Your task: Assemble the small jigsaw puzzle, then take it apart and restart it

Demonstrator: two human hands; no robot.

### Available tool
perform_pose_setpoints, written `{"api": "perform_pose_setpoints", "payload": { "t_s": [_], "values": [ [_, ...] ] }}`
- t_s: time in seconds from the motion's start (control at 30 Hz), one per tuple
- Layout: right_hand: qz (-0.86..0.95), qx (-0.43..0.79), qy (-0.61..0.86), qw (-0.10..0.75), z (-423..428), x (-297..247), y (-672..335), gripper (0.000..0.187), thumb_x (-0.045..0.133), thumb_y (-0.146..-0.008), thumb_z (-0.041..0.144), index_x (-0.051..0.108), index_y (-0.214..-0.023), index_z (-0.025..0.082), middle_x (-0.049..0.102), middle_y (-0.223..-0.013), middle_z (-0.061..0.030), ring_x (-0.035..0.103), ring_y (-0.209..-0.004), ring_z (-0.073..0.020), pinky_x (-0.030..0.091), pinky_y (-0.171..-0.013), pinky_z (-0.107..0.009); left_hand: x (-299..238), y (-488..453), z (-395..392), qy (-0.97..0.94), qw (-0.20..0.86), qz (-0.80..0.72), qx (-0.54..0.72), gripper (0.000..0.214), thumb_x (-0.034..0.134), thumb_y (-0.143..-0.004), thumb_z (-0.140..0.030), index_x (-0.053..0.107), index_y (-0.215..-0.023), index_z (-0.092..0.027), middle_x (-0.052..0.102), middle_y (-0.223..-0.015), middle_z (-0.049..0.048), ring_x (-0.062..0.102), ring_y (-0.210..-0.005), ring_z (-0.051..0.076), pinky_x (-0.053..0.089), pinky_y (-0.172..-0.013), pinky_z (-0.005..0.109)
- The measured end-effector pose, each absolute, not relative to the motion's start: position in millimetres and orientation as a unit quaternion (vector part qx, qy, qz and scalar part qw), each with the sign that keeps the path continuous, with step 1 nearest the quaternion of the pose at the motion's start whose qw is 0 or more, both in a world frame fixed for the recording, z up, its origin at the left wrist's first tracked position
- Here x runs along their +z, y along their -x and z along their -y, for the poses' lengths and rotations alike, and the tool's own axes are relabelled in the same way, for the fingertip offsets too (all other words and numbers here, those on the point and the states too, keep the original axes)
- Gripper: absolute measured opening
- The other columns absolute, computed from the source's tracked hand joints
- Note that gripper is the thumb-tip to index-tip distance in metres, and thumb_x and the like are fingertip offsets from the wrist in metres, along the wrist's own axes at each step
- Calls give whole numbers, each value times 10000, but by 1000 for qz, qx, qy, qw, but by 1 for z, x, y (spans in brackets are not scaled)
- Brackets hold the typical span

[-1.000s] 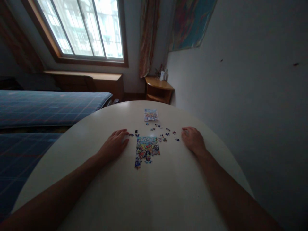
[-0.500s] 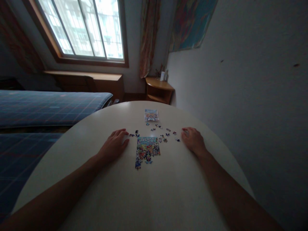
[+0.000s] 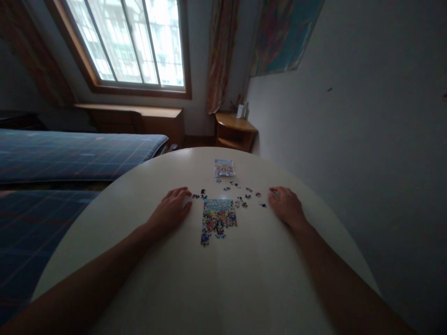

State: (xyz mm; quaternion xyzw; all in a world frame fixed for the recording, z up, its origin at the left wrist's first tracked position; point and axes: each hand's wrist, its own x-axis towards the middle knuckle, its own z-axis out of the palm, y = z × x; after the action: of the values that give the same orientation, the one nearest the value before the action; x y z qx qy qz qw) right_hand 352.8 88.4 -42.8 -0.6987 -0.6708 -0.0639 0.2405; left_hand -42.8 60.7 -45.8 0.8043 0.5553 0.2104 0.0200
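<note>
A partly joined jigsaw puzzle [image 3: 218, 214] with a colourful cartoon picture lies on the white round table [image 3: 244, 279]; its lower right is ragged and open. My left hand [image 3: 171, 207] rests on the table to its left, palm down and fingers extended, with the fingertips close to a few loose pieces [image 3: 196, 196]. Right of the puzzle, my right hand [image 3: 287, 204] lies on the tabletop with loosely bent fingers, a gap showing between thumb and forefinger. It holds nothing that I can see. The nearest loose piece [image 3: 263, 204] is just left of it.
Several more loose pieces [image 3: 248, 196] are scattered above and right of the joined part. Behind them lies a small picture sheet [image 3: 224, 168] with similar art. A bed [image 3: 80, 156] stands on the left, a wall [image 3: 366, 139] on the right, and a corner shelf [image 3: 235, 122] beyond.
The whole view has shifted slightly, so everything sits a little further right in the picture. Both hands and the puzzle pieces keep about the same places on the table.
</note>
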Motion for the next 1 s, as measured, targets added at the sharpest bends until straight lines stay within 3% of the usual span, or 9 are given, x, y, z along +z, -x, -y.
{"api": "perform_pose_setpoints", "payload": {
  "t_s": [1.0],
  "values": [
    [669, -61, 702, 238, -88, -40, -351, 333, 513, -896, 292, 696, -1126, 134, 677, -1184, -152, 619, -1107, -287, 457, -1024, -445, -44, 42, -60, -804, 28, -555, 212, 346, 425, -949, -337, 589, -1191, -152, 552, -1375, 137, 478, -1289, 298, 389, -1117, 483]
  ]
}}
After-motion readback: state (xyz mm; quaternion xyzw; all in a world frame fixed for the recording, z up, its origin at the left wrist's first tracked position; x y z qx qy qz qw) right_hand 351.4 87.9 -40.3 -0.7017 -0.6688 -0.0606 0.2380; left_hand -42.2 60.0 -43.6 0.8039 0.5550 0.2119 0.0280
